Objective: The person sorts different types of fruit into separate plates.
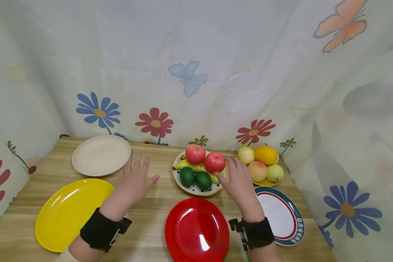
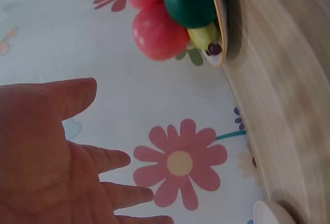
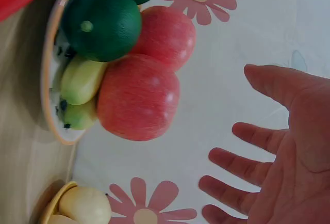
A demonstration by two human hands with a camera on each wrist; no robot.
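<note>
Along the near side of the wooden table (image 1: 147, 211), I see a red plate (image 1: 183, 233) between a yellow oval plate (image 1: 73, 211) and a teal-rimmed plate (image 1: 276, 214). Beyond, the left hand (image 1: 134, 182) hovers with fingers straight and spread; the right hand (image 1: 238, 182), fingers also apart, hangs just clear of the apples (image 1: 215, 162) on a star-patterned plate (image 1: 196, 191), which also bears bananas (image 1: 186, 164) and dark green fruits (image 1: 187, 177). Farther back sits a cream plate (image 1: 101, 155), before a flowered curtain (image 1: 134, 65).

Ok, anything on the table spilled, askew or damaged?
Nothing stands out: apples, bananas and green fruit fill the star-patterned plate, more fruit sits on the right-hand yellow dish; no spill or damage shows.
</note>
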